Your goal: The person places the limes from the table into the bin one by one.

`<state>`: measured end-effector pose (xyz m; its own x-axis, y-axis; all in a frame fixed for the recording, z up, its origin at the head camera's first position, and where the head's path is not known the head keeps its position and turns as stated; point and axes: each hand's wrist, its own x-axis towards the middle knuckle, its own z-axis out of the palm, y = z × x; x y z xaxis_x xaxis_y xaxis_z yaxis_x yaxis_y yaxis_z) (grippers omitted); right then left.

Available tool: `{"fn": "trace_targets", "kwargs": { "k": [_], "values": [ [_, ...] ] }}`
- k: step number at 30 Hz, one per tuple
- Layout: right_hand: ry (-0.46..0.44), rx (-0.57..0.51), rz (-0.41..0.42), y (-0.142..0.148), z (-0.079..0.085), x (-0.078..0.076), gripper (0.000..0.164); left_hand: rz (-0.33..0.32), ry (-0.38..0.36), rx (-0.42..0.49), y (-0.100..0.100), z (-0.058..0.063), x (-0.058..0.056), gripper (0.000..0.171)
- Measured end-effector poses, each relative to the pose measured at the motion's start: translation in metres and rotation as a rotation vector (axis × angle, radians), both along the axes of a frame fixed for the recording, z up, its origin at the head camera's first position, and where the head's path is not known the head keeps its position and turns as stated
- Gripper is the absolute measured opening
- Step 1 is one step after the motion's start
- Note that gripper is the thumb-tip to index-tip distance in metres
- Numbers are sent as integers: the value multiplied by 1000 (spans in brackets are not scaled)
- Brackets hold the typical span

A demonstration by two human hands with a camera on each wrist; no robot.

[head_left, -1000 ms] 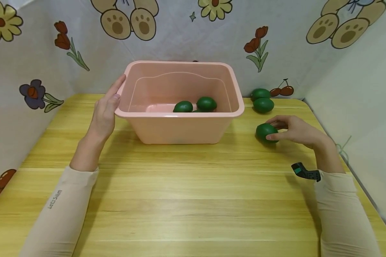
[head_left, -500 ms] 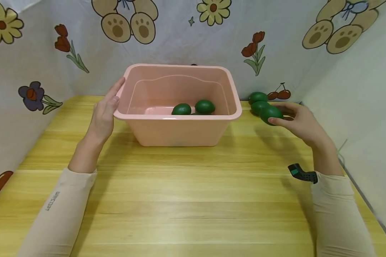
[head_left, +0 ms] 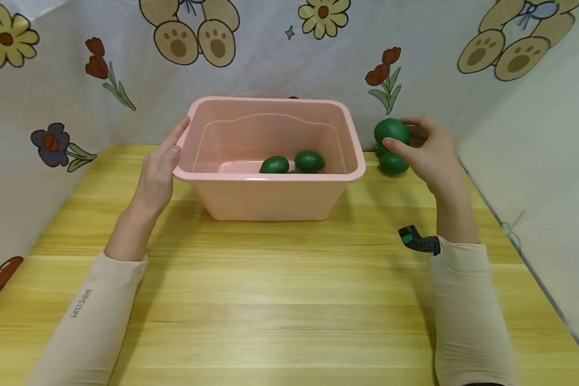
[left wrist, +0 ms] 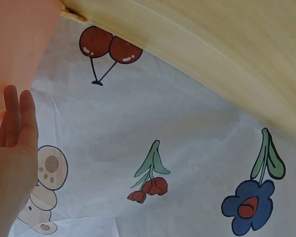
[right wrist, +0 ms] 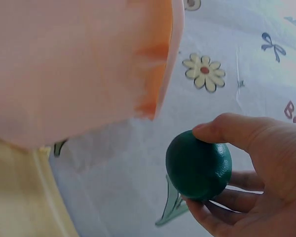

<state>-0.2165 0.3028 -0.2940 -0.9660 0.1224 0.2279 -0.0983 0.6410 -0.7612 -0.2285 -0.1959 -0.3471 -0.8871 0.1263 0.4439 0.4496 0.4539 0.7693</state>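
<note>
My right hand (head_left: 429, 153) holds a smooth, dark green, lime-like fruit (head_left: 391, 131) between thumb and fingers, raised to the right of a pink plastic bin (head_left: 270, 197). In the right wrist view, the held fruit (right wrist: 198, 165) shows against the patterned cloth, below the bin's rim. Just beneath it in the head view lies another green fruit (head_left: 393, 164) on the table, with one more partly hidden behind. My left hand (head_left: 156, 174) rests along the bin's left side, and its fingers (left wrist: 27, 118) look straight against the wall. Inside the bin are green fruits (head_left: 309, 161), one mostly hidden by the front rim.
A wooden table (head_left: 289, 300) bears the bin near its back edge. Behind it hangs a white cloth (head_left: 251, 69) printed with flowers, cherries and bear feet. A pale wall (head_left: 535, 161) borders the table's right side.
My right hand has lifted the green fruit off the table and carried it back and up, over the other two fruits, then slightly left. My left hand stays at the bin.
</note>
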Motion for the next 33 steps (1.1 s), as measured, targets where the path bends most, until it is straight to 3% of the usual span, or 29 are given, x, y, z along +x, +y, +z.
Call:
{"fn": "trace_targets", "kwargs": {
  "k": [4, 12, 20, 23, 29, 33],
  "values": [
    [73, -72, -7, -20, 10, -10, 60, 1, -2, -5, 0, 1, 0, 55],
    [174, -110, 32, -49, 21, -31, 56, -2, -11, 3, 1, 1, 1, 55],
    [251, -113, 158, -75, 17, -31, 52, 1, -19, -4, 1, 1, 0, 56],
    [232, -69, 226, -87, 15, -30, 53, -4, -14, 0, 1, 0, -1, 56],
    [205, 141, 291, -102, 11, -30, 58, -1, -18, 8, 2, 0, -1, 57],
    [180, 166, 302, -104, 11, -29, 58, -3, -7, 18, 1, 0, -1, 57]
  ]
}}
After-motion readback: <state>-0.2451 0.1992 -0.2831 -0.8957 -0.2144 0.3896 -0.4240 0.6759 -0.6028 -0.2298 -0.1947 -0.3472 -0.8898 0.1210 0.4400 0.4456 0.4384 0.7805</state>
